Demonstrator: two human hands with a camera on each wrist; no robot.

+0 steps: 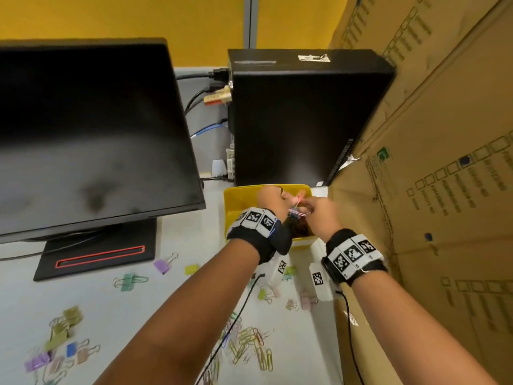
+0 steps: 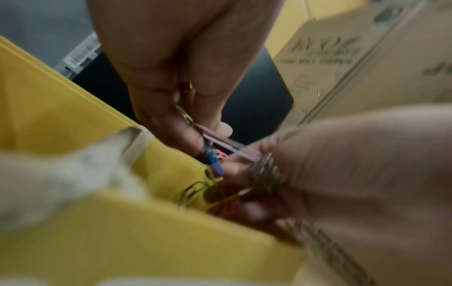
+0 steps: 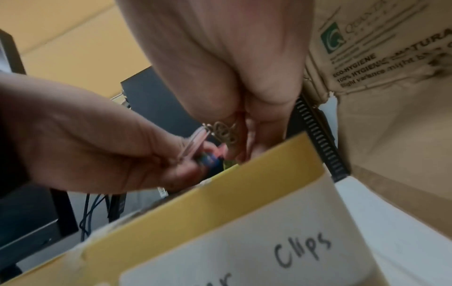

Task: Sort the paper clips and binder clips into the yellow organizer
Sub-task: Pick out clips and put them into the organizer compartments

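Note:
Both hands meet over the yellow organizer point(image 1: 236, 197) at the back of the desk. My left hand point(image 1: 287, 202) pinches a small bunch of pink and blue paper clips point(image 1: 297, 212). My right hand point(image 1: 306, 209) pinches the same tangle from the other side. The left wrist view shows the left hand point(image 2: 205, 133) on the pink clips point(image 2: 220, 139), the right hand point(image 2: 244, 162), and the organizer's wall point(image 2: 73, 116). In the right wrist view my right hand point(image 3: 244, 139) holds gold-coloured clips point(image 3: 223, 133), and the left hand point(image 3: 186, 154) grips pink ones point(image 3: 193, 142). A white label point(image 3: 244, 251) reads "Clips".
Loose paper clips point(image 1: 249, 345) lie near the front of the desk. Binder clips point(image 1: 61, 345) are scattered at the left, with others point(image 1: 130, 282) nearer the monitor point(image 1: 91, 134). A black computer case point(image 1: 299, 115) stands behind the organizer. Cardboard boxes point(image 1: 430, 190) wall off the right side.

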